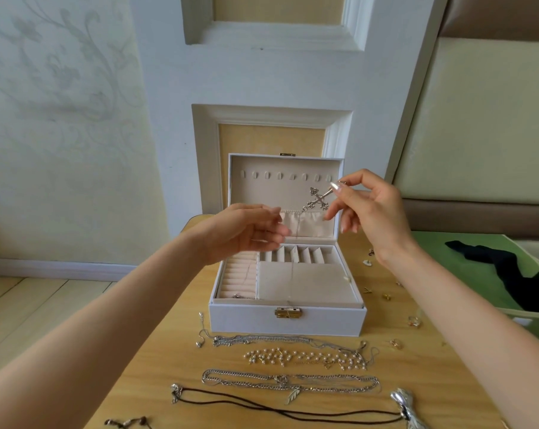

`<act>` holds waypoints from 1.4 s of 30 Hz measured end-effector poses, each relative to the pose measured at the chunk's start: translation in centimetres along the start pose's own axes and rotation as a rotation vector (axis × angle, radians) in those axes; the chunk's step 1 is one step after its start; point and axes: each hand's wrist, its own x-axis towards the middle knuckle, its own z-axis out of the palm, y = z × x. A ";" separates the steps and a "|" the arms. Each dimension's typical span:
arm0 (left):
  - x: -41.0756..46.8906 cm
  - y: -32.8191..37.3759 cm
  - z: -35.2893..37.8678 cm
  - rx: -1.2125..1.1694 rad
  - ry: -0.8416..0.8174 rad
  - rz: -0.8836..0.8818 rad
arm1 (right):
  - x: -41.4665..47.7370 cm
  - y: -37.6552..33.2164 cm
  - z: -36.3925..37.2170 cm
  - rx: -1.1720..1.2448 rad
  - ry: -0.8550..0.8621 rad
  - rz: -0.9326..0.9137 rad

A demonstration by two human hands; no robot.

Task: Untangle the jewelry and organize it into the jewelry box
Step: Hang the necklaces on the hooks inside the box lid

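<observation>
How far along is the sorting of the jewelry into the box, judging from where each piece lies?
Done: the box is open, and one small piece seems to lie in its front-left tray. In hand: the right hand pinches a cross necklace by the lid; the left hand is near its chain, grip blurred. Left: pearls, chains, a cord and rings lie on the table.

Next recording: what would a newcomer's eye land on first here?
The silver cross pendant, pinched by the right hand in front of the open jewelry box lid, its thin chain hanging over the compartments. Then the left hand beside that chain, and the necklaces laid in rows on the table before the box, a pearl necklace among them.
</observation>
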 end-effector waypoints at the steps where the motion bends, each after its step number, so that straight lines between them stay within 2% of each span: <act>1: 0.1 -0.1 0.1 -0.071 -0.043 -0.075 | 0.1 0.1 0.0 -0.001 0.001 0.001; 5: 0.6 -1.0 0.9 -0.155 -0.146 -0.256 | 0.1 0.1 0.3 0.003 -0.021 -0.008; 8: 1.6 -1.5 1.4 -0.379 -0.111 -0.311 | -0.2 -0.2 0.4 0.022 -0.053 -0.031; 11: 2.5 -1.3 1.4 -0.569 -0.052 -0.243 | -0.8 -0.3 0.2 0.027 -0.086 -0.047; 14: 3.0 -0.8 0.9 -0.589 0.006 -0.089 | -1.6 0.0 0.0 0.013 -0.109 -0.051; 18: 3.0 0.0 0.3 -0.393 0.090 0.079 | -2.6 1.4 -0.1 -0.056 -0.145 -0.037; 23: 2.5 1.4 0.3 0.221 0.195 0.268 | -3.2 3.4 0.4 -0.210 -0.225 0.046; 27: 2.4 2.4 0.8 0.547 0.166 0.316 | -2.8 4.2 1.1 -0.389 -0.374 0.134; 29: 2.5 2.6 1.0 0.669 0.127 0.314 | -1.9 3.7 1.8 -0.289 -0.348 0.166; 32: 2.6 2.7 1.3 0.738 0.087 0.291 | -0.2 2.7 3.0 -0.111 -0.294 0.228; 37: 2.3 3.6 0.7 0.617 0.063 0.280 | 1.4 2.6 4.3 0.117 -0.301 0.322; 42: 2.2 4.2 0.0 0.624 0.037 0.262 | 2.0 2.8 4.4 0.155 -0.286 0.315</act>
